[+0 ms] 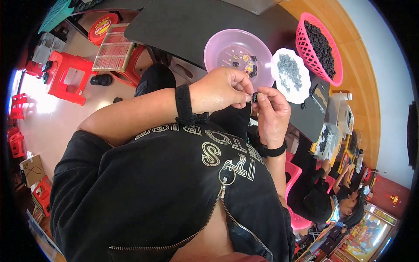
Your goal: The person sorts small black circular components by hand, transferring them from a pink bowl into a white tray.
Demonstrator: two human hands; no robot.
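Note:
Between my hands, over the near edge of the dark table, is a small rounded black part (255, 97). My right hand (273, 114) pinches it between thumb and forefinger. The thumb and forefinger of my left hand (221, 88) are closed together against its left side; whatever they hold is too small or hidden to name. Just beyond my hands a pink plastic basin (217, 46) contains several similar black parts. To its right, a white scalloped plate (279, 92) carries a pile of tiny grey metal-looking pieces (289, 70).
A pink lattice basket (304, 41) full of black parts (321, 48) stands at the table's far right. Clear plastic containers (334, 109) sit farther right, near other people at work. Red plastic stools (65, 74) and a woven-topped seat (113, 48) are on the left.

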